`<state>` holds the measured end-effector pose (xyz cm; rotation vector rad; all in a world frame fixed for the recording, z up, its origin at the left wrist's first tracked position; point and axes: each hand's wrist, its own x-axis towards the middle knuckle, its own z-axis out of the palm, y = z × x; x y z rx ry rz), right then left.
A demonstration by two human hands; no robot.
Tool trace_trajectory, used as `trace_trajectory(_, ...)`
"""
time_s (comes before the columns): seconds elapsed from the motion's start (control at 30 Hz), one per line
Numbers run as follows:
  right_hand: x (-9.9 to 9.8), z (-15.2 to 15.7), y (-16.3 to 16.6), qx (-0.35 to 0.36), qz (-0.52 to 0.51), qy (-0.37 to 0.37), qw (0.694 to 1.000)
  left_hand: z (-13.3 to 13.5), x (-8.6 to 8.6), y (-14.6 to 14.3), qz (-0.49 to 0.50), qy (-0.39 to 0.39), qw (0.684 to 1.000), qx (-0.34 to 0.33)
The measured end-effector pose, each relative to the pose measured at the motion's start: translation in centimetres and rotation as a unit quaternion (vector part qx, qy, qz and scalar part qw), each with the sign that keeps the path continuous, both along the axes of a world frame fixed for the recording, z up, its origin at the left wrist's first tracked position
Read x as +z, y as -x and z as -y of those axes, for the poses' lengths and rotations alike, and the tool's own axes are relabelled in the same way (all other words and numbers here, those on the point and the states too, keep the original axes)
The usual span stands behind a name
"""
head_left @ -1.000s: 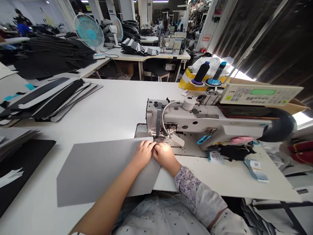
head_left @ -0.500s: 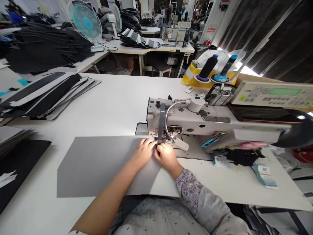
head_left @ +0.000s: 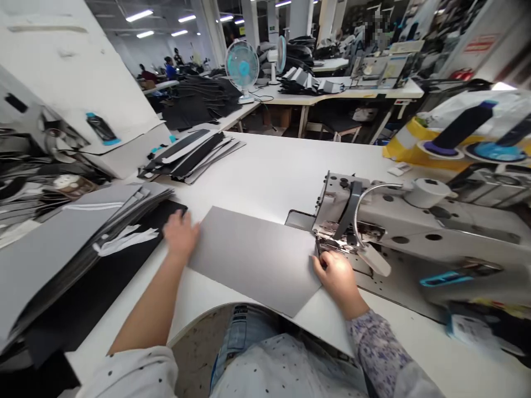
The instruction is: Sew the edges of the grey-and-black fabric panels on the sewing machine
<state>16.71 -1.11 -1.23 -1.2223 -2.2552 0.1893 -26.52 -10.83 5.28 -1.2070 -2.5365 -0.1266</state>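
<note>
As the right hand curls its fingers over the edge of a flat grey sheet, holding it beside the presser foot of an industrial sewing machine, the left hand lies open, fingers spread, at the sheet's left edge. The smooth, angular sheet lies on the white tabletop. To the left, stacked grey panels rest on a black board; to the right, thread cones stand before a yellow-trimmed bag.
</note>
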Motion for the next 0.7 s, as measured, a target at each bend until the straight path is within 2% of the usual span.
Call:
trace_trajectory(0.03, -0.2, 0.0, 0.0, 0.001, 0.000, -0.001, 1.000, 2.2, 0.7, 2.7, -0.013, -0.012, 0.997, 0.071)
trace_trajectory(0.07, -0.3, 0.0, 0.0, 0.002, 0.000, -0.001, 1.000, 4.1, 1.3, 4.7, -0.001, 0.004, 0.994, 0.110)
trace_trajectory(0.17, -0.7, 0.1, 0.0, 0.002, 0.002, -0.001, 1.000, 7.9, 2.5, 7.6, 0.045, 0.092, 0.987, 0.120)
trace_trajectory(0.33, -0.8, 0.3, -0.1, 0.005, -0.001, -0.002, 1.000, 8.6, 5.2, 9.1, 0.143, 0.187, 0.964, 0.123)
trace_trajectory(0.4, -0.9, 0.3, -0.2, 0.006, -0.004, -0.001, 1.000, 8.6, 6.6, 10.1, 0.182, 0.192, 0.957, 0.118)
trace_trajectory(0.47, -0.9, 0.3, -0.2, 0.006, -0.005, 0.000, 1.000, 8.6, 7.7, 10.4, 0.157, 0.149, 0.971, 0.102)
trace_trajectory(0.53, -0.8, 0.2, -0.1, 0.005, -0.008, 0.000, 1.000, 8.3, 8.1, 8.9, 0.041, 0.049, 0.997, 0.046)
trace_trajectory(0.6, -0.6, 0.1, 0.1, 0.003, -0.008, 0.000, 1.000, 7.5, 7.5, 5.5, -0.092, -0.057, 0.993, -0.038)
trace_trajectory(0.63, -0.4, 0.1, 0.2, 0.001, -0.007, 0.000, 1.000, 6.8, 6.8, 3.2, -0.130, -0.088, 0.984, -0.082)
trace_trajectory(0.7, 0.0, 0.0, 0.4, -0.005, 0.000, 0.005, 1.000, 5.3, 4.7, -2.0, -0.137, -0.075, 0.970, -0.184)
